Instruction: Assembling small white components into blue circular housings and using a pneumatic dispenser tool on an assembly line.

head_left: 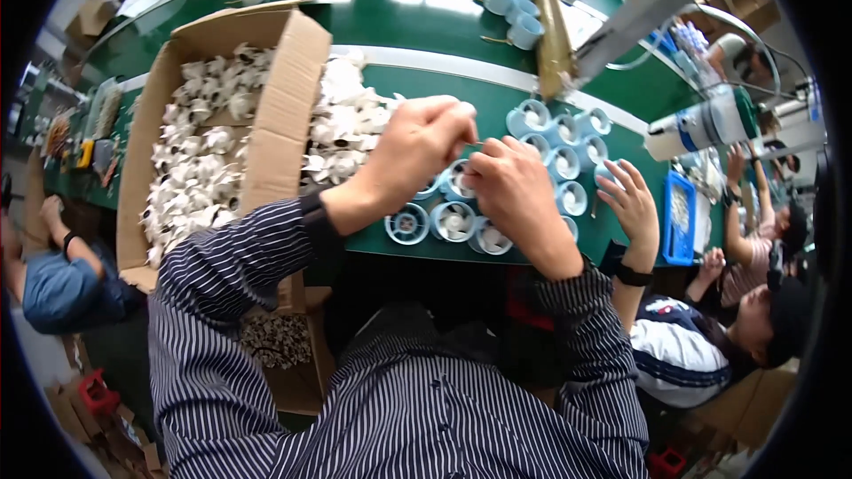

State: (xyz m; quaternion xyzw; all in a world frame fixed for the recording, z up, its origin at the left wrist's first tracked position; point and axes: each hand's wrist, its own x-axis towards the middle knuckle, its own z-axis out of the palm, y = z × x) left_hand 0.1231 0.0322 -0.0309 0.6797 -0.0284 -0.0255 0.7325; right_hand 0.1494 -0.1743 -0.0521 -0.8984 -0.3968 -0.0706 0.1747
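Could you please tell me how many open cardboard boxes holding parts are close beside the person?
2: a large brown cardboard box at left, holding white plastic bladed parts, and a second brown cardboard box lower down, holding small loose parts; others may be hidden.

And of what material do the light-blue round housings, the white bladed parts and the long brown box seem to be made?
Light-blue round housings: probably moulded plastic, smooth, softly shining. White bladed parts: likely plastic too, thin curved blades, satin sheen. Brown box: apparently cardboard, matte walls, folded edges.
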